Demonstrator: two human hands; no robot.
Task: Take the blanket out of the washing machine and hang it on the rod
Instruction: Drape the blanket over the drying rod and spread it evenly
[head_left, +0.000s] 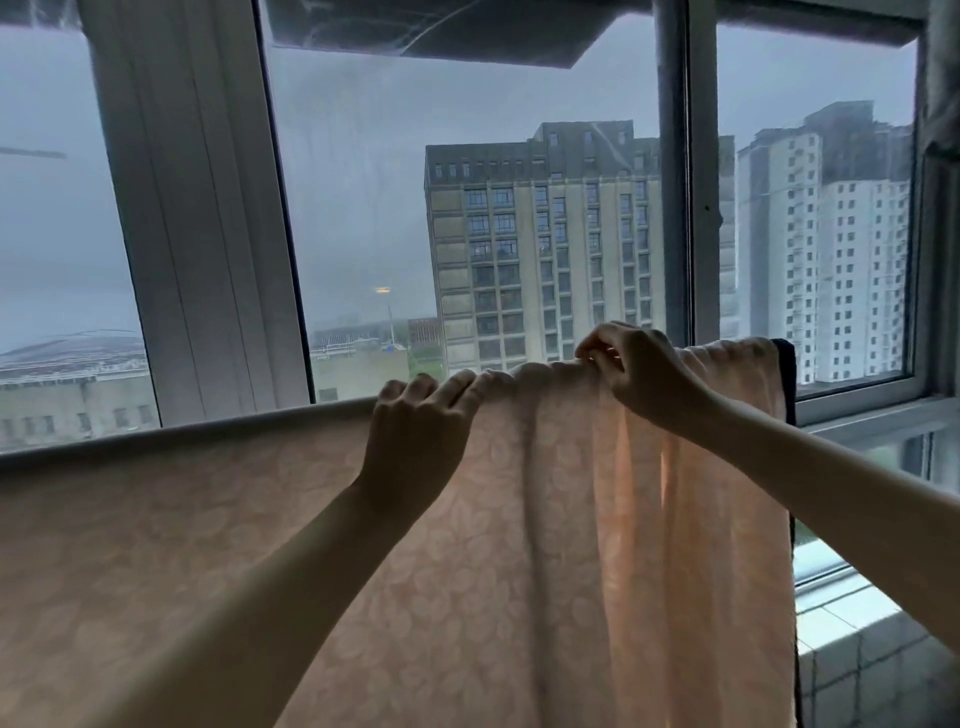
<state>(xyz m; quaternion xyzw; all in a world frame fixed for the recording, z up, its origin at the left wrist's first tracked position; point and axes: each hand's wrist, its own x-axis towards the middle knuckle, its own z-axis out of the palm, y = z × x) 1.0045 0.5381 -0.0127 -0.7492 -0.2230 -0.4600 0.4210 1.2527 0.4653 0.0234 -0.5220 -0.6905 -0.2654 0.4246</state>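
A pale peach blanket (519, 545) with a faint leaf pattern hangs draped over a rod that it hides along the whole top fold. My left hand (415, 441) grips the top fold near the middle, fingers curled over it. Further right and slightly higher, my right hand (639, 369) pinches a bunched part of the fold. The blanket lies smooth to the left and falls in folds between and under my hands. Its right edge ends near a dark strip (787, 379).
Large windows with white frames (202, 218) stand close behind the blanket, showing tall buildings outside. A white window sill (872, 410) and a tiled ledge (872, 649) are at the right.
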